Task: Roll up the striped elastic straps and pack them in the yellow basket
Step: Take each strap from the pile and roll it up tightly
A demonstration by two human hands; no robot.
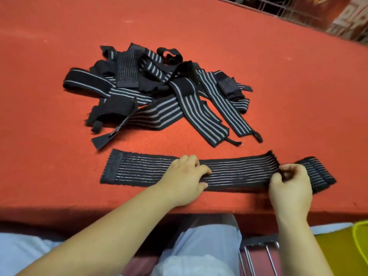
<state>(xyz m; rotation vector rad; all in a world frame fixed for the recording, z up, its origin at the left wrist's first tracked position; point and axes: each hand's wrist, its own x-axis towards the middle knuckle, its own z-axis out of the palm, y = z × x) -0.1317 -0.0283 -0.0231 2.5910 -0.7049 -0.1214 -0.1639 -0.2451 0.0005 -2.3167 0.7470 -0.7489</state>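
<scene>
Red table (59, 56), left hand (185, 176) flat on strap (239, 172)

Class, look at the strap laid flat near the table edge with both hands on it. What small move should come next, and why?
Probably the right hand should turn its pinched fold over toward the left, starting the roll. The strap lies stretched flat, the left hand presses its middle to steady it, and nothing is rolled yet; the pile waits behind.

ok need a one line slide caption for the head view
Left hand presses a striped elastic strap flat on the red table while the right hand folds its end.
</scene>
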